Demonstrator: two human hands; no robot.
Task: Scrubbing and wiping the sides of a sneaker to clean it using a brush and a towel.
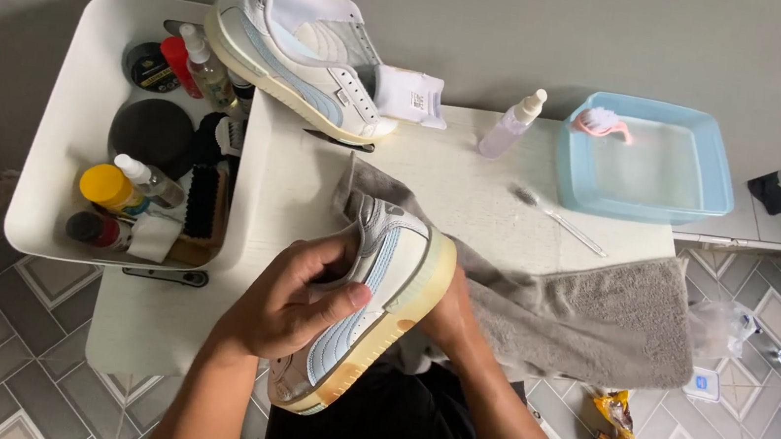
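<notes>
Two hands on white leather sneaker with pale blue panels, above bench edge: left hand wrapped round its side, right hand behind, grip hidden. Risk: one-sided hold slips, sneaker drops onto grey towel or floor.

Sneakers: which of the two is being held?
The near sneaker, gripped by the left hand over the grey towel. The other sneaker rests untouched on the white bin.
</notes>
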